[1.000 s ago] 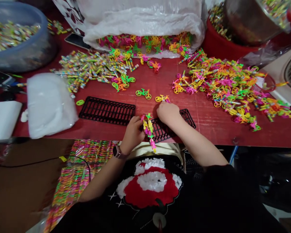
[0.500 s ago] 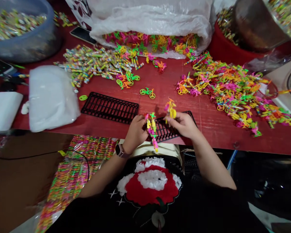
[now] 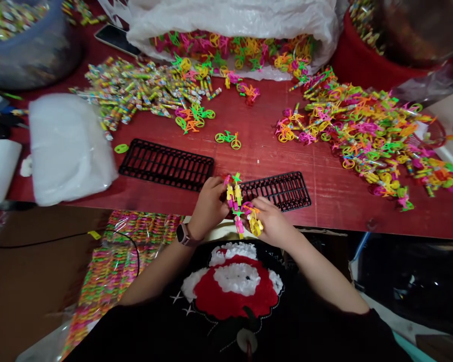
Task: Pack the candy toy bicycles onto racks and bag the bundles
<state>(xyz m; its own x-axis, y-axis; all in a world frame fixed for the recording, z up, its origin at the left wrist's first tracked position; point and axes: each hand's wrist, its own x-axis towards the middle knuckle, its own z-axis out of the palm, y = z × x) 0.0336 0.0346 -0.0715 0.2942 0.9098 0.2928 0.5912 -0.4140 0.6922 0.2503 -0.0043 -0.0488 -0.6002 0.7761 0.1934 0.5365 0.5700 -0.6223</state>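
Note:
My left hand (image 3: 212,203), with a watch on its wrist, is closed around a bundle of small toy bicycles (image 3: 234,196) in yellow, pink and green. My right hand (image 3: 270,218) pinches a yellow toy bicycle (image 3: 255,223) close against the bundle's right side; some pink and orange plastic shows by its fingertips. Under and behind the hands lies a black slotted plastic rack (image 3: 287,192). A second black rack (image 3: 166,163) lies left of it. Just beyond the hands a green toy bicycle (image 3: 228,139) rests on the red table (image 3: 256,125).
Printed tubes (image 3: 132,90) are heaped at back left, bicycles with tubes (image 3: 362,125) at right. A white sack (image 3: 230,17) of bicycles lies behind. Clear plastic bags (image 3: 71,151), a blue-grey tub (image 3: 30,55) and a phone (image 3: 117,39) stand left; a red tub (image 3: 381,65) stands back right.
My right hand has come down and left, bringing the yellow bicycle from above the right rack to the bundle. My left hand keeps its hold. The view has shifted slightly.

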